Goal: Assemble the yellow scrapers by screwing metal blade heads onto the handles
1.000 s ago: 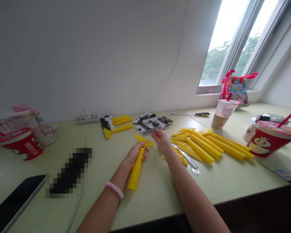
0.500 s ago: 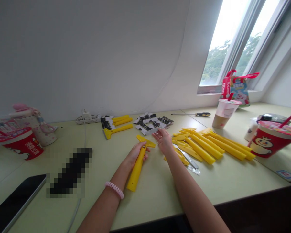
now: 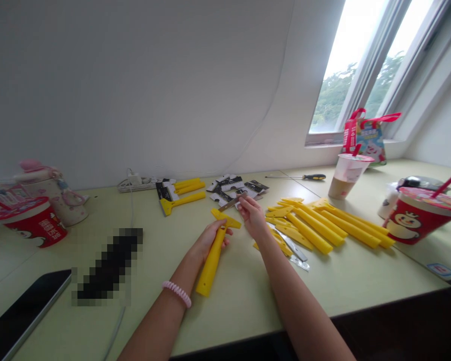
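Note:
My left hand (image 3: 210, 238) is wrapped round a yellow scraper handle (image 3: 212, 263), whose wide head points up and away. Just right of that head, my right hand (image 3: 253, 214) pinches a thin metal blade (image 3: 231, 202), held slanting above the scraper head without visibly touching it. Black and white packaging cards (image 3: 256, 187) lie behind my right hand. To its right are several yellow handles (image 3: 311, 228), yellow head pieces (image 3: 293, 233) and loose metal blades (image 3: 295, 247). A yellow scraper (image 3: 184, 200) rests at the back left on a card, beside more yellow handles.
A screwdriver (image 3: 314, 177) lies near the wall. Cups (image 3: 348, 178) and a red bucket cup (image 3: 413, 220) stand at the right, another red cup (image 3: 41, 225) and a bottle (image 3: 69, 205) at the left. A phone (image 3: 26, 311) and a white cable (image 3: 116, 326) lie at the front left.
My right hand has turned and closed its fingers on the blade, which now angles down toward the scraper head. The left hand and its scraper look nearly still.

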`<state>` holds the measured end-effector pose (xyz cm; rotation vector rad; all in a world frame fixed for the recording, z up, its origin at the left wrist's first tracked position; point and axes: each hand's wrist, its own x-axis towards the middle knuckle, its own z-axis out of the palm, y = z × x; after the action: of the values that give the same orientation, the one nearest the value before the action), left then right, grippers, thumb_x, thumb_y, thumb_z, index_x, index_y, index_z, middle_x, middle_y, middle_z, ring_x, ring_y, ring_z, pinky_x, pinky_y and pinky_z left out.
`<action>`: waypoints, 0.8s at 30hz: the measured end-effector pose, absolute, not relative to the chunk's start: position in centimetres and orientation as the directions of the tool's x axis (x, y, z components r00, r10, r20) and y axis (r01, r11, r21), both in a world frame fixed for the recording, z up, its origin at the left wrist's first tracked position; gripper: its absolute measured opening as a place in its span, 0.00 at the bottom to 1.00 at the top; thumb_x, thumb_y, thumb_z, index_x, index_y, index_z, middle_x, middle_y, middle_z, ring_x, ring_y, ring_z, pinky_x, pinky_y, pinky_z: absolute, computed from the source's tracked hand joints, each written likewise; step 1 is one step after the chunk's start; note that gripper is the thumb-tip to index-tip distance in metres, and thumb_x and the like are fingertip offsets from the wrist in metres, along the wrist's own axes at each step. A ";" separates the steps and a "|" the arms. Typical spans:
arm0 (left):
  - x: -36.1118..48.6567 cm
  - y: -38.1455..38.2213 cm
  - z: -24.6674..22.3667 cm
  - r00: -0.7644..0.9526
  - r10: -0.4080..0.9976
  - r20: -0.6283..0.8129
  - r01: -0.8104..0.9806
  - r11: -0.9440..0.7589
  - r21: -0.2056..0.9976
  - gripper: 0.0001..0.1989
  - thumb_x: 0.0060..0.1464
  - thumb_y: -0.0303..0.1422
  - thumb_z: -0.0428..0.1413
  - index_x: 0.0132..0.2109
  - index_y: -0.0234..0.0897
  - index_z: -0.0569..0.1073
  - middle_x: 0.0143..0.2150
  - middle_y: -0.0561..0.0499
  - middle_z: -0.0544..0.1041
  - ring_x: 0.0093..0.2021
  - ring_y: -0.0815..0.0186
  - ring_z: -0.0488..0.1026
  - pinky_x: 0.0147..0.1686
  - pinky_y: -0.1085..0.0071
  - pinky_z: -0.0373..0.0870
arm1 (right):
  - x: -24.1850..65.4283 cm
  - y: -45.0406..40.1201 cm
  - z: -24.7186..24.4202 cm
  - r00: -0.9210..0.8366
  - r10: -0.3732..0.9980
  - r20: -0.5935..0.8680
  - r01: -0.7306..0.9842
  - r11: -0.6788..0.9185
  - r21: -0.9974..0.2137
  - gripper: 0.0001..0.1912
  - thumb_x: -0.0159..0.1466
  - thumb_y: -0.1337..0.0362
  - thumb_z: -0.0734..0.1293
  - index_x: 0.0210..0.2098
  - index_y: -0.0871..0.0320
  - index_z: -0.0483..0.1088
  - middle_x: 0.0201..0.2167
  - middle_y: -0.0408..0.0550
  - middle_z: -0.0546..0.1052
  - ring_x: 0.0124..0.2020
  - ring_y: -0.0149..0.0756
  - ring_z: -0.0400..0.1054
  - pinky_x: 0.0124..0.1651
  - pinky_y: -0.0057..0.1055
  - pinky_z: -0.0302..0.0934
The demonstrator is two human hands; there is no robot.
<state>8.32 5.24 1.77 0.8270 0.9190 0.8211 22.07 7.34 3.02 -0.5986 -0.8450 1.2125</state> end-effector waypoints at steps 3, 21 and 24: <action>8.3 5.2 1.9 0.373 0.865 -0.335 -0.234 0.437 0.868 0.12 0.50 0.37 0.50 0.40 0.33 0.65 0.24 0.52 0.70 0.13 0.75 0.63 0.10 0.80 0.55 | 22.2 7.0 3.4 0.048 0.957 0.287 -0.584 0.260 -0.769 0.08 0.49 0.62 0.66 0.29 0.58 0.72 0.33 0.45 0.75 0.34 0.31 0.69 0.38 0.26 0.63; 8.4 4.9 2.5 0.282 0.907 -0.314 -0.258 0.387 0.885 0.12 0.52 0.34 0.47 0.42 0.32 0.66 0.23 0.52 0.69 0.13 0.75 0.63 0.10 0.80 0.55 | 22.2 6.7 3.2 0.090 0.953 0.290 -0.142 0.301 -0.943 0.14 0.45 0.65 0.70 0.32 0.60 0.72 0.23 0.43 0.72 0.25 0.29 0.66 0.29 0.25 0.59; 8.4 4.8 2.6 0.279 0.912 -0.300 -0.254 0.372 0.893 0.13 0.53 0.35 0.47 0.43 0.32 0.66 0.23 0.52 0.69 0.13 0.75 0.63 0.10 0.80 0.55 | 22.3 7.0 2.8 0.074 0.954 0.290 -0.104 0.296 -0.949 0.13 0.45 0.64 0.70 0.32 0.61 0.72 0.24 0.45 0.73 0.27 0.31 0.66 0.31 0.26 0.60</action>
<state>8.41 4.81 2.55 0.8409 0.9672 0.9195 22.31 7.05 2.81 -0.9350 -1.2115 1.0000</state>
